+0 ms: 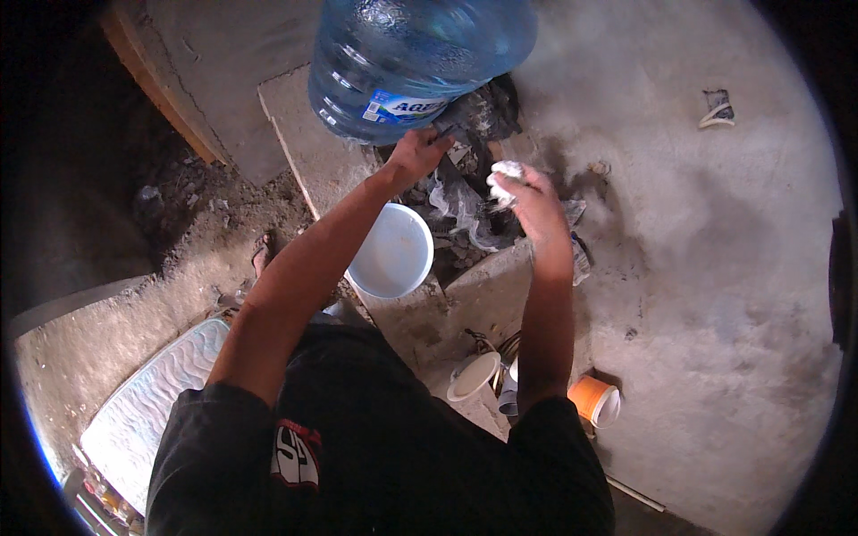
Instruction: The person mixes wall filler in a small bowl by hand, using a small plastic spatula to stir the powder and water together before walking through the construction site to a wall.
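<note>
My left hand [420,154] is closed at the lower edge of a large clear blue water jug [420,45], beside dark crumpled material [478,112]; what its fingers grip is hard to make out. My right hand [536,201] grips a crumpled white wad [503,181], possibly cloth or plastic, just right of my left hand. Beneath both hands lie torn plastic scraps [460,210] and debris. A round pale plastic basin [393,250] sits below my left forearm on a concrete ledge [286,107].
A wooden edge [161,80] and rubble [197,205] are at the upper left. A quilted pad [152,411] lies at the lower left. Near my right elbow are a white lid [474,375] and an orange bucket [590,397]. A grey concrete surface [697,268] spans the right.
</note>
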The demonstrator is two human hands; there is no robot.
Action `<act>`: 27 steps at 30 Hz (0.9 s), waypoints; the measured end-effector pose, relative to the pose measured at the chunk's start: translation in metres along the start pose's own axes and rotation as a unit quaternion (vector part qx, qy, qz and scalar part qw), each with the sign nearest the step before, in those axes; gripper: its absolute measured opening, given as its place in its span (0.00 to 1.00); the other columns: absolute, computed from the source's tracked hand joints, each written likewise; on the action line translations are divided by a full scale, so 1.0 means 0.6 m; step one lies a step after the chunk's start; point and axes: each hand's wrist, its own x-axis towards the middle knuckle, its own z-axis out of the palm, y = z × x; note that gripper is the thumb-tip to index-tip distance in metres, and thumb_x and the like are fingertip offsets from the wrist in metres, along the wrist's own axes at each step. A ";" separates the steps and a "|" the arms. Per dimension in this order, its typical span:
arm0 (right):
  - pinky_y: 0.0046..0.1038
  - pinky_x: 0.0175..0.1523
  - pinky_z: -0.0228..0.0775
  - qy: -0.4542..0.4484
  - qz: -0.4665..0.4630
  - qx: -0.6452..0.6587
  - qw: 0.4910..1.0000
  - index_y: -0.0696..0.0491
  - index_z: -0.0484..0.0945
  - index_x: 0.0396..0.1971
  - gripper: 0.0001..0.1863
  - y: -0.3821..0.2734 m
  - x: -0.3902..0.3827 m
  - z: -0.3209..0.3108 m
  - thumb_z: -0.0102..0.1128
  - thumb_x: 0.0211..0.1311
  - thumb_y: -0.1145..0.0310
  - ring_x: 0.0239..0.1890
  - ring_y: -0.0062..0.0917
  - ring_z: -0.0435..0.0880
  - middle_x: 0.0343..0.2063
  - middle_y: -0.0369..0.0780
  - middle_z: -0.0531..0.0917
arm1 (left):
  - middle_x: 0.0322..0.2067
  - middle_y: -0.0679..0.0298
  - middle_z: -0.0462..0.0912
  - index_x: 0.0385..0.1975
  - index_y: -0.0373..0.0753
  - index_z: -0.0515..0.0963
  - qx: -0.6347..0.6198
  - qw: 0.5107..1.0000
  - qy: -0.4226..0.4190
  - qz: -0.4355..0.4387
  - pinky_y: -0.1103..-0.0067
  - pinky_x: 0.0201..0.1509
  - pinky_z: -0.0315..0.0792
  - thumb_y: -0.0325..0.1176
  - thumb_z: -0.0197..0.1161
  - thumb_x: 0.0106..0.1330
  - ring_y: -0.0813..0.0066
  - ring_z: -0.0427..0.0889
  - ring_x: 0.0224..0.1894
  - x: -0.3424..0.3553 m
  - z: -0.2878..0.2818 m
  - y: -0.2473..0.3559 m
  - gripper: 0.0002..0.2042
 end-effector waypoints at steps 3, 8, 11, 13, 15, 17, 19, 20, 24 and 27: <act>0.20 0.38 0.69 -0.084 0.016 -0.045 0.995 0.57 0.78 0.39 0.12 0.025 -0.014 0.051 0.64 0.55 0.70 0.33 0.18 0.79 0.32 0.35 0.83 | 0.27 0.61 0.79 0.42 0.31 0.78 -0.010 1.000 -0.018 0.000 0.76 0.36 0.70 0.44 0.60 0.62 0.76 0.74 0.29 -0.008 -0.012 0.001 0.20; 0.27 0.40 0.71 -0.134 -0.083 -0.329 0.931 0.62 0.77 0.39 0.14 0.098 -0.033 0.128 0.62 0.56 0.68 0.34 0.22 0.81 0.31 0.42 0.83 | 0.27 0.63 0.78 0.44 0.32 0.78 -0.057 0.995 -0.079 -0.024 0.76 0.35 0.69 0.45 0.61 0.62 0.76 0.73 0.29 -0.040 -0.036 0.028 0.21; 0.35 0.46 0.71 -0.098 -0.024 -0.435 0.895 0.62 0.76 0.42 0.17 0.154 -0.012 0.147 0.59 0.56 0.66 0.40 0.39 0.82 0.35 0.52 0.82 | 0.28 0.63 0.78 0.44 0.32 0.78 -0.061 0.992 -0.104 -0.029 0.77 0.36 0.69 0.47 0.61 0.62 0.77 0.73 0.30 -0.050 -0.042 0.033 0.22; 0.39 0.50 0.69 -0.076 -0.070 -0.479 0.872 0.61 0.76 0.43 0.18 0.191 0.008 0.142 0.57 0.55 0.66 0.46 0.48 0.78 0.39 0.55 0.80 | 0.28 0.64 0.78 0.43 0.32 0.78 -0.062 0.990 -0.121 -0.029 0.77 0.36 0.70 0.48 0.61 0.62 0.78 0.73 0.30 -0.054 -0.045 0.036 0.22; 0.39 0.51 0.68 -0.084 -0.075 -0.473 0.874 0.62 0.75 0.43 0.18 0.201 0.018 0.143 0.57 0.55 0.67 0.47 0.47 0.78 0.40 0.56 0.80 | 0.28 0.65 0.78 0.44 0.33 0.78 -0.067 0.991 -0.119 0.000 0.78 0.37 0.70 0.50 0.60 0.62 0.78 0.73 0.31 -0.058 -0.047 0.034 0.23; 0.39 0.52 0.68 -0.095 -0.079 -0.481 0.868 0.62 0.75 0.44 0.19 0.197 0.022 0.153 0.55 0.55 0.67 0.48 0.47 0.78 0.41 0.56 0.79 | 0.28 0.65 0.77 0.44 0.33 0.78 -0.077 0.990 -0.114 0.012 0.79 0.37 0.70 0.51 0.59 0.62 0.78 0.73 0.31 -0.063 -0.052 0.031 0.24; 0.38 0.54 0.68 -0.103 -0.081 -0.504 0.854 0.62 0.75 0.46 0.20 0.198 0.024 0.159 0.53 0.54 0.67 0.49 0.46 0.77 0.43 0.56 0.79 | 0.28 0.66 0.77 0.44 0.34 0.78 -0.092 0.990 -0.110 0.009 0.80 0.38 0.69 0.52 0.58 0.63 0.79 0.72 0.31 -0.077 -0.058 0.043 0.24; 0.38 0.54 0.68 -0.102 -0.095 -0.498 0.856 0.62 0.75 0.46 0.20 0.200 0.023 0.163 0.54 0.55 0.67 0.48 0.46 0.77 0.42 0.55 0.79 | 0.28 0.66 0.76 0.44 0.34 0.77 -0.098 0.989 -0.106 0.004 0.80 0.38 0.69 0.52 0.58 0.63 0.79 0.72 0.31 -0.080 -0.060 0.041 0.24; 0.39 0.53 0.67 -0.132 -0.087 -0.504 0.849 0.62 0.76 0.44 0.19 0.174 0.013 0.184 0.57 0.55 0.66 0.48 0.47 0.77 0.41 0.55 0.79 | 0.29 0.67 0.76 0.43 0.34 0.77 -0.100 0.992 -0.079 -0.002 0.81 0.39 0.68 0.53 0.56 0.64 0.79 0.72 0.33 -0.098 -0.089 0.013 0.25; 0.38 0.53 0.68 -0.150 -0.093 -0.516 0.838 0.61 0.77 0.44 0.19 0.175 -0.003 0.182 0.59 0.55 0.65 0.47 0.46 0.78 0.41 0.55 0.79 | 0.29 0.67 0.76 0.42 0.34 0.77 -0.093 0.994 -0.046 -0.018 0.81 0.39 0.67 0.53 0.56 0.64 0.79 0.72 0.33 -0.120 -0.108 -0.011 0.24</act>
